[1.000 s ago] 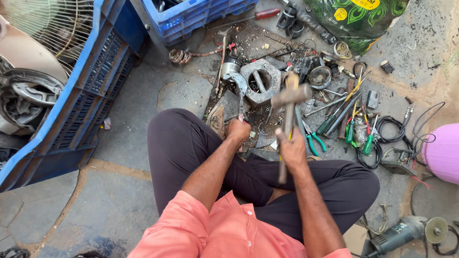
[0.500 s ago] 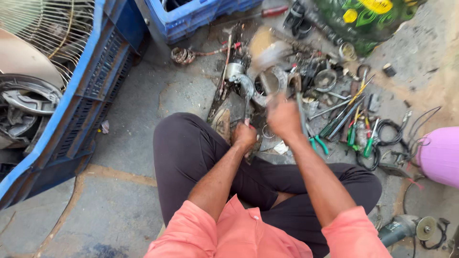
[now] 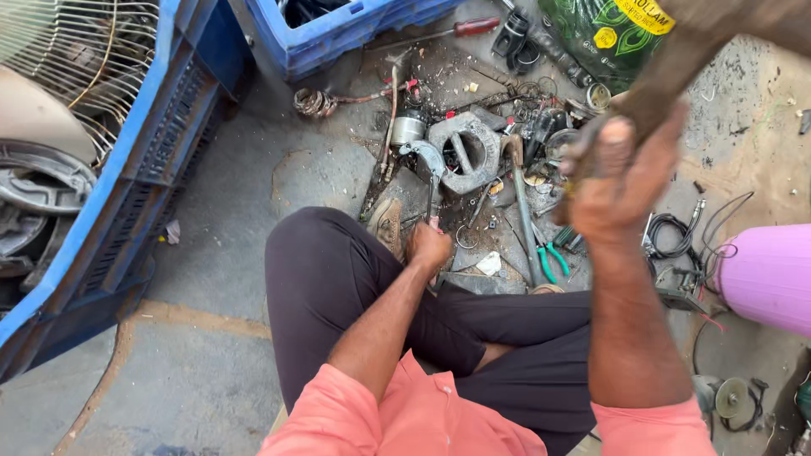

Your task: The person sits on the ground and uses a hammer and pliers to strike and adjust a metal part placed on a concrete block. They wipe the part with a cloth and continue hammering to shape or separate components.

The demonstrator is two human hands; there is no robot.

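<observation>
Right hand (image 3: 621, 181) at the frame's right is closed around a wooden hammer handle (image 3: 676, 63), raised high. Left hand (image 3: 428, 247), mid-frame, pinches a thin metal rod (image 3: 432, 192) upright against the grey metal casting (image 3: 463, 152) just above it. Blue crates (image 3: 144, 169) border the left; bare floor (image 3: 253, 169) lies between.

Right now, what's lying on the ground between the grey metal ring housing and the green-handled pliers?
In the head view, a hammer lies between the grey metal ring housing and the green-handled pliers, its head near the housing, with small scraps around it.
</observation>
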